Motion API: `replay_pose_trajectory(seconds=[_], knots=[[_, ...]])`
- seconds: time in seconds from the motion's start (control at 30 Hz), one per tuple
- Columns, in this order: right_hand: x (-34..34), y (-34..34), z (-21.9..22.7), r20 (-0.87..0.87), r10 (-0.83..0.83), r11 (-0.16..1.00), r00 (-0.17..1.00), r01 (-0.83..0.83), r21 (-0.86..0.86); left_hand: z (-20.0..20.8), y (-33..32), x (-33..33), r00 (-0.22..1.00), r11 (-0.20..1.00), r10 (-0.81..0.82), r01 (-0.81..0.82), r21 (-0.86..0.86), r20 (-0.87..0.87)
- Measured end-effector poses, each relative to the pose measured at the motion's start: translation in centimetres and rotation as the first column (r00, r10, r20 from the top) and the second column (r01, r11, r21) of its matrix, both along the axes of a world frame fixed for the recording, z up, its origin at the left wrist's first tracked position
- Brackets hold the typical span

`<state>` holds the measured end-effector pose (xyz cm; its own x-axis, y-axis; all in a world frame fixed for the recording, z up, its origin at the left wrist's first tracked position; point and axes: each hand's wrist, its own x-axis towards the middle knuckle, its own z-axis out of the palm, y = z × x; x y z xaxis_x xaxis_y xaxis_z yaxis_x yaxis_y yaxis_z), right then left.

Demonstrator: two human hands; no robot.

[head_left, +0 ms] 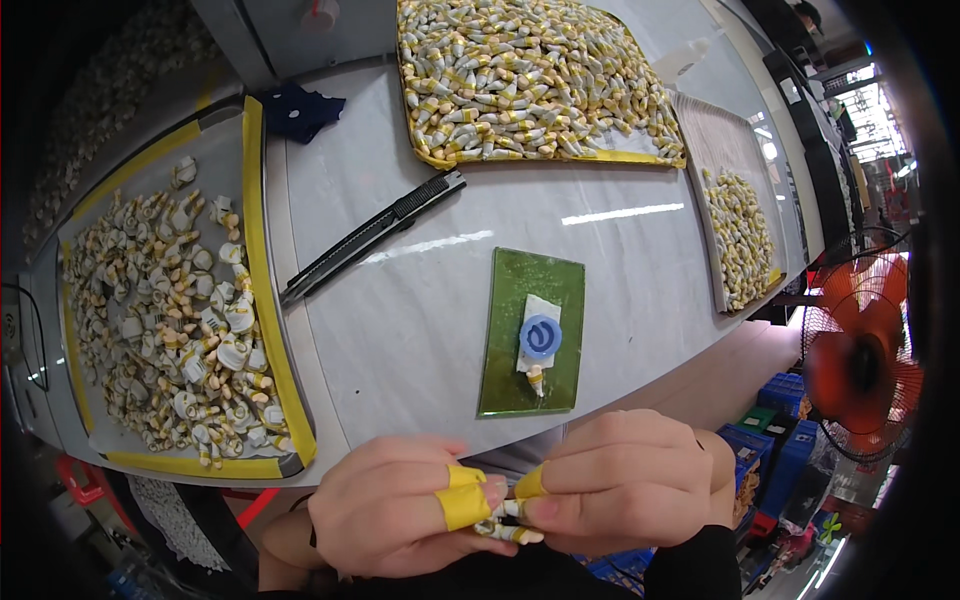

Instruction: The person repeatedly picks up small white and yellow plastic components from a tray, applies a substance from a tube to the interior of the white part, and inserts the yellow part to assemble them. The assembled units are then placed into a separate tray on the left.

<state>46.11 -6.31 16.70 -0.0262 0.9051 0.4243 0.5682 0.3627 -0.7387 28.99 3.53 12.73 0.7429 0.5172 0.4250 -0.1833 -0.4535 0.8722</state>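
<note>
Close to my body, my left hand [405,505] and my right hand [630,482] meet and pinch a small white figurine piece [507,525] with yellow bands. The fingers cover much of it. Yellow tape is wrapped round fingertips of both hands. Just beyond them, a green cutting plate [505,385] lies on the table. A white pad [541,306] rests on the plate, with a blue round mould-like ring [540,338] on top. Touching the pad's near edge is a small white arm-shaped piece [537,381] with a yellow band.
A yellow-edged tray [268,300] of white figurine pieces is at left. A tray [620,157] heaped with small arm-shaped pieces stands at the back, another tray [712,235] at right. A black utility knife [375,235] and dark cloth [298,112] lie between. An orange fan [862,355] stands right.
</note>
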Motion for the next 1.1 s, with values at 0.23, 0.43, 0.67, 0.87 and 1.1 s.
replay_pose_trajectory(seconds=[0.23, 0.43, 0.67, 0.87, 1.1], knots=[[0.2, 0.0, -0.2, -0.275, 0.015, 0.988, 0.961, -0.057, -0.147, -0.9, -0.1, 0.0, 0.999, 0.978, -0.028, 0.032, -0.205, 0.019], [1.6, 1.3, -0.9, -0.412, 0.153, 0.954, 0.898, -0.243, -0.175, -1.1, -0.4, -0.3, 0.918, 0.372, -0.220, 0.391, -0.842, 0.329], [1.4, 1.7, -0.7, -0.414, 0.203, 0.921, 0.887, -0.317, -0.228, -0.9, -0.3, -0.5, 0.899, 0.305, -0.314, 0.399, -0.865, 0.304], [1.3, 1.6, -0.3, -0.323, 0.211, 0.926, 0.922, -0.295, -0.236, -0.8, -0.5, -0.5, 0.896, 0.275, -0.316, 0.401, -0.874, 0.312], [1.3, 1.5, -0.8, -0.419, 0.171, 0.933, 0.892, -0.283, -0.222, -1.0, -0.5, -0.5, 0.873, 0.232, -0.349, 0.434, -0.871, 0.342]])
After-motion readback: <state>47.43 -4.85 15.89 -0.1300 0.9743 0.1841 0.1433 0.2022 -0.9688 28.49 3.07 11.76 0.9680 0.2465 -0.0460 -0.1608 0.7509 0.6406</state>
